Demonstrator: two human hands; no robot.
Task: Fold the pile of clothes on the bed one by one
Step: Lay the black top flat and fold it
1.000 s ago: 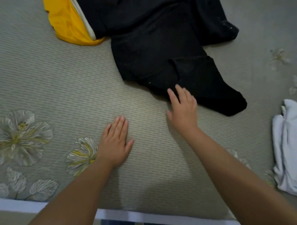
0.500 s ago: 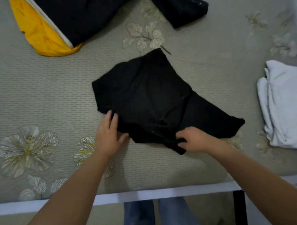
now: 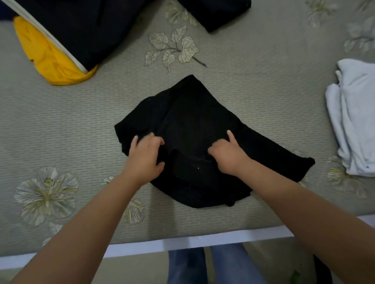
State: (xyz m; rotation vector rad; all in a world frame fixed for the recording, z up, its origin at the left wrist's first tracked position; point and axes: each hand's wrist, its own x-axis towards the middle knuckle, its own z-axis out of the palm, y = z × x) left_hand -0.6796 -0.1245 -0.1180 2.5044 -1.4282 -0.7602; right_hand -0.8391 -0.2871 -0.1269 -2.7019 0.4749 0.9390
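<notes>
Black garment (image 3: 198, 124) lies mid-bed, near the edge, partly folded. Left hand (image 3: 145, 157) and right hand (image 3: 227, 156) pinch its cloth with curled fingers; next, fold it over.

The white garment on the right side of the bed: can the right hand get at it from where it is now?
Probably yes. The right hand grips the black garment, so it must let go first; only bare bedcover lies between it and the white garment.
</notes>
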